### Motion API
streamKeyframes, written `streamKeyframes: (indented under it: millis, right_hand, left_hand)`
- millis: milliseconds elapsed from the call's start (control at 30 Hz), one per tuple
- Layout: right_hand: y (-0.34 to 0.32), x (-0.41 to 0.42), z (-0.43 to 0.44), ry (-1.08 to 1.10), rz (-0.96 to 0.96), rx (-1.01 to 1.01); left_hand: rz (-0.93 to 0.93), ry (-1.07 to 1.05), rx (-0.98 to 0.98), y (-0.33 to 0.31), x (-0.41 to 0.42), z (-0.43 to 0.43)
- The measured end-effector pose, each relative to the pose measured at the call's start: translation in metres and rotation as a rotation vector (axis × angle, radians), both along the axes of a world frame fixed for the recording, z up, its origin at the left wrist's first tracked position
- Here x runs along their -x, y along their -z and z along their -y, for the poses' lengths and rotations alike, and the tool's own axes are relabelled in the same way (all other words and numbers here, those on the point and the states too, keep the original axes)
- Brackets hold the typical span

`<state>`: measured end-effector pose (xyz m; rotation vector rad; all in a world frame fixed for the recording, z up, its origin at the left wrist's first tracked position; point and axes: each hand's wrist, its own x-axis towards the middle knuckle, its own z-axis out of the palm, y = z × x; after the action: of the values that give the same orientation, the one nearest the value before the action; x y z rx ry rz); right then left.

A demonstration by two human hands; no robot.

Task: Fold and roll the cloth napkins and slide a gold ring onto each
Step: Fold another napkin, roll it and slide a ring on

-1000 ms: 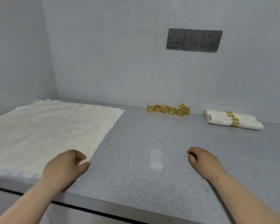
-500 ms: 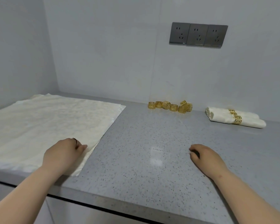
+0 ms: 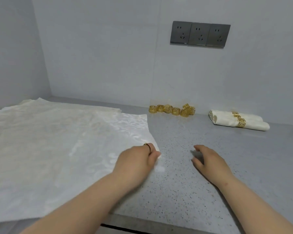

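Head view shows the left hand (image 3: 137, 162) at the right edge of the flat napkin (image 3: 57, 141), fingers curled and apparently pinching it, probably to lift it for a first fold. The right hand (image 3: 208, 161) waits near it over the counter (image 3: 184, 191), fingers loosely bent and holding nothing. The napkin is cream, patterned and spread smooth on the counter's left. Loose rings (image 3: 172, 110) and ringed rolls (image 3: 235, 119) sit by the wall.

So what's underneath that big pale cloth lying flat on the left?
The flat cloth lies on the grey counter, and a second cloth peeks out at its far side. Whatever else lies beneath its middle is covered. The left hand pinches its right edge.
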<state>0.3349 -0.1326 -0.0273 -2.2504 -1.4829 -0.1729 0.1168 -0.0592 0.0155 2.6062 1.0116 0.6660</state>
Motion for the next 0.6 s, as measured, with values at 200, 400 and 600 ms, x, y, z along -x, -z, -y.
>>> streamKeyframes:
  millis: [200, 400, 600]
  right_hand:
    - [-0.002, 0.011, -0.008, -0.296, 0.313, -0.037]
    - [0.012, 0.010, -0.017, -0.442, 0.327, -0.035]
    - [0.008, 0.003, -0.010, -0.386, 0.237, 0.055]
  left_hand:
    - [-0.157, 0.151, 0.096, 0.029, -0.029, 0.019]
    - [-0.061, 0.340, 0.398, 0.025, -0.012, 0.008]
    - [-0.288, 0.105, 0.009, 0.020, 0.039, -0.040]
